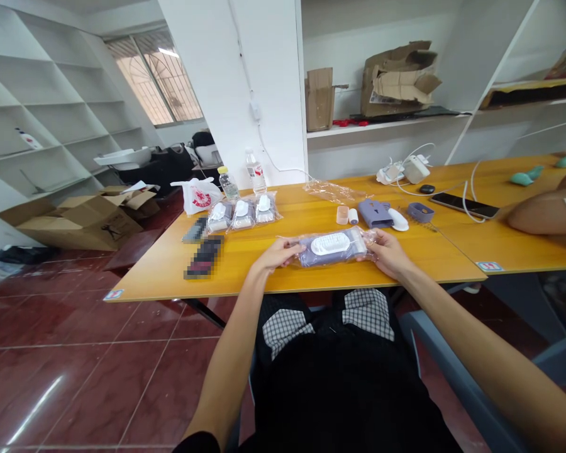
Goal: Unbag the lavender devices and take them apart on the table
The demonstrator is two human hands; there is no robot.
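Violet and wrapped in clear plastic, one package (330,244) is held level just above or on the near edge of the bench (155,264), a little right of the centre of the frame. The left hand (279,253) pinches its left end between thumb and fingers; the right hand (390,253) grips the film at the other end, also with thumb and fingers closed. As I judge it from where I stand, this package is already inside its film, but whether the film is sealed I cannot tell. Left of the centre, three similar wrapped packages (243,215) lie side by side, and they look finished, so I count four in total, three put aside and one in the hands. What is not wrapped lies behind the right hand: one violet housing (373,214), one white oval piece (399,219) touching it, one violet open piece (420,212), one small white roll (353,216) and one pinkish box (342,215), five loose pieces by my count. If they make a fifth unit, it seems not yet assembled. One loose clear film (332,190) lies farther back. Near the three packages I count two bottles (256,173) and one white bag (200,196).
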